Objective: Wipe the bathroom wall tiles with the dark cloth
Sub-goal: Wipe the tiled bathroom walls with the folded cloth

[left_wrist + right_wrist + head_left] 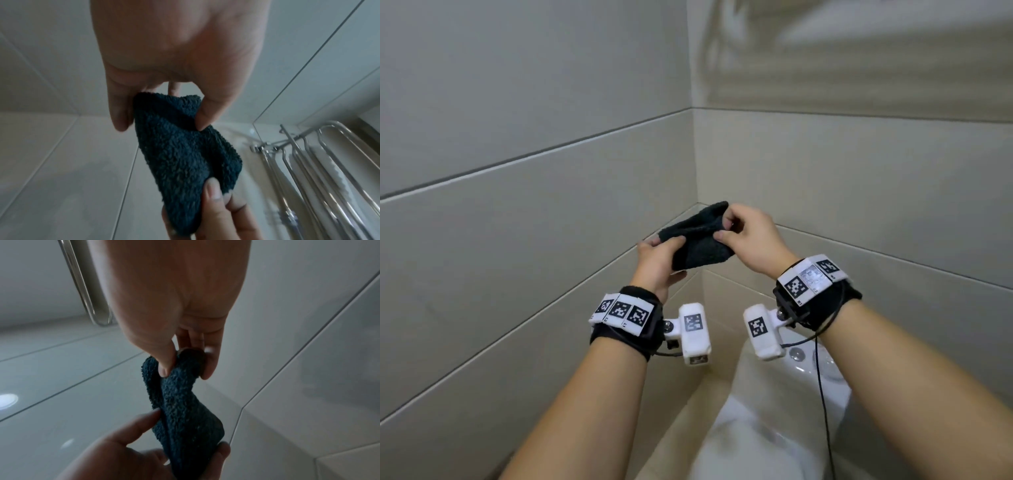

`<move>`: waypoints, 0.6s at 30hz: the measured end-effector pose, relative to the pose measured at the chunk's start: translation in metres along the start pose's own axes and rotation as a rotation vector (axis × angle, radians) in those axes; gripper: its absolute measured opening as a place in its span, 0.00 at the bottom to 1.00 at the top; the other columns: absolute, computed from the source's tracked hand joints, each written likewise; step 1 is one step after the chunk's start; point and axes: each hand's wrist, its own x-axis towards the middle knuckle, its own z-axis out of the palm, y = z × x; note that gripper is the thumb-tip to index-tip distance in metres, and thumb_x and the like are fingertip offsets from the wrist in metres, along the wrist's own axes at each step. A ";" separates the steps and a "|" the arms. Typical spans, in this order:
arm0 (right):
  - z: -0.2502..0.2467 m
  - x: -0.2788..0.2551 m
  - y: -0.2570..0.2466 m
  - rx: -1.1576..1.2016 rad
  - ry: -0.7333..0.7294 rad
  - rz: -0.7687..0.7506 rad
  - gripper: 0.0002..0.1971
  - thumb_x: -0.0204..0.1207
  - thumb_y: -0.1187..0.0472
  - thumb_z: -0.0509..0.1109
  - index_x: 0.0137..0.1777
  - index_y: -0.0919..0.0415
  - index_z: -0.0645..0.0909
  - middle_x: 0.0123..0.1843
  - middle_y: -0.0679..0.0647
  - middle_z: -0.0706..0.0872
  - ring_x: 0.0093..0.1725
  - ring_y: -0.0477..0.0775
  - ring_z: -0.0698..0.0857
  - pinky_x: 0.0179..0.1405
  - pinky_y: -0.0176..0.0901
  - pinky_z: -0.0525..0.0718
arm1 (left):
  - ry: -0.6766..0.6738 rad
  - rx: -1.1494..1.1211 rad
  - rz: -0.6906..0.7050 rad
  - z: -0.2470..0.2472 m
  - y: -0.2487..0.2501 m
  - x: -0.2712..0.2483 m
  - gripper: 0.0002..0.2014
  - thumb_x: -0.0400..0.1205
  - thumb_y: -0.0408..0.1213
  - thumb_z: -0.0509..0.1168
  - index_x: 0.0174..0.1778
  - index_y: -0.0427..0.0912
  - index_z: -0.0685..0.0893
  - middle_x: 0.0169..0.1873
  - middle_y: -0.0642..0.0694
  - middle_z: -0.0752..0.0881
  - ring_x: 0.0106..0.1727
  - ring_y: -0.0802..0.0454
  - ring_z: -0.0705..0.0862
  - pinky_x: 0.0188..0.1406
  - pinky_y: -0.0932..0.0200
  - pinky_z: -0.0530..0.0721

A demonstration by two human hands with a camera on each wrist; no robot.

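A dark, fluffy cloth [697, 236] hangs bunched between both hands in front of the wall corner. My left hand [659, 255] grips its lower left end, thumb on top and fingers beneath. My right hand [739, 229] pinches its upper right edge between thumb and curled fingers. In the left wrist view the cloth [180, 155] runs from my left hand [164, 112] to the other hand's thumb. The right wrist view has the cloth [185, 404] pinched by my right hand [183, 368]. Pale grey wall tiles [534, 212] meet at the corner; the cloth is clear of them.
A white toilet cistern [784, 387] with its flush button sits below my wrists, against the right wall [859, 178]. A chrome towel rack [320, 170] shows in the left wrist view, next to a glass panel edge. A black cable hangs from my right wristband.
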 end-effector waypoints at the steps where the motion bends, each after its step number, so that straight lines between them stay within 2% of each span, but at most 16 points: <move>1: -0.019 -0.015 0.004 -0.018 0.023 0.025 0.12 0.70 0.64 0.78 0.37 0.57 0.75 0.29 0.44 0.75 0.31 0.43 0.72 0.30 0.31 0.68 | -0.079 -0.006 -0.037 0.016 -0.006 -0.007 0.29 0.76 0.42 0.73 0.71 0.40 0.73 0.63 0.37 0.85 0.58 0.41 0.87 0.39 0.49 0.87; 2: -0.040 -0.031 0.009 -0.041 0.047 0.056 0.12 0.70 0.64 0.78 0.36 0.56 0.75 0.29 0.44 0.75 0.31 0.42 0.71 0.30 0.30 0.68 | -0.161 -0.012 -0.076 0.035 -0.013 -0.015 0.30 0.74 0.42 0.72 0.72 0.40 0.75 0.63 0.36 0.86 0.58 0.41 0.87 0.37 0.50 0.87; 5: -0.108 -0.087 0.022 -0.120 0.128 0.153 0.13 0.71 0.63 0.78 0.36 0.54 0.74 0.30 0.45 0.76 0.31 0.42 0.72 0.30 0.30 0.68 | -0.395 -0.011 -0.175 0.096 -0.033 -0.046 0.22 0.81 0.37 0.68 0.71 0.38 0.79 0.57 0.37 0.88 0.53 0.42 0.87 0.34 0.53 0.87; 10: -0.216 -0.201 0.034 -0.208 0.343 0.324 0.15 0.71 0.62 0.78 0.35 0.53 0.72 0.31 0.45 0.76 0.31 0.44 0.72 0.31 0.32 0.68 | -0.666 0.050 -0.277 0.206 -0.066 -0.130 0.18 0.82 0.30 0.66 0.68 0.29 0.81 0.60 0.30 0.87 0.54 0.40 0.87 0.44 0.51 0.88; 12: -0.253 -0.246 0.031 -0.229 0.412 0.362 0.15 0.71 0.63 0.78 0.35 0.54 0.73 0.30 0.44 0.75 0.31 0.43 0.71 0.31 0.32 0.69 | -0.722 0.060 -0.275 0.240 -0.076 -0.171 0.18 0.80 0.27 0.68 0.66 0.25 0.80 0.58 0.27 0.87 0.51 0.38 0.88 0.40 0.51 0.89; 13: -0.269 -0.264 0.029 -0.239 0.437 0.382 0.14 0.71 0.63 0.78 0.35 0.56 0.73 0.30 0.44 0.75 0.31 0.43 0.71 0.32 0.32 0.69 | -0.731 0.069 -0.258 0.252 -0.079 -0.191 0.15 0.80 0.25 0.68 0.62 0.25 0.80 0.54 0.27 0.88 0.48 0.38 0.89 0.37 0.52 0.89; 15: -0.294 -0.295 0.026 -0.270 0.501 0.423 0.14 0.71 0.63 0.78 0.35 0.55 0.73 0.31 0.45 0.76 0.32 0.44 0.72 0.32 0.33 0.70 | -0.755 0.091 -0.218 0.271 -0.088 -0.224 0.05 0.80 0.22 0.67 0.50 0.31 0.81 0.43 0.33 0.88 0.41 0.41 0.88 0.34 0.54 0.89; 18: -0.303 -0.318 0.020 -0.298 0.588 0.463 0.16 0.71 0.62 0.79 0.34 0.53 0.72 0.31 0.45 0.76 0.31 0.46 0.72 0.33 0.38 0.71 | -0.790 0.083 -0.188 0.279 -0.092 -0.252 0.09 0.81 0.19 0.64 0.41 0.37 0.79 0.35 0.38 0.87 0.36 0.45 0.87 0.31 0.57 0.87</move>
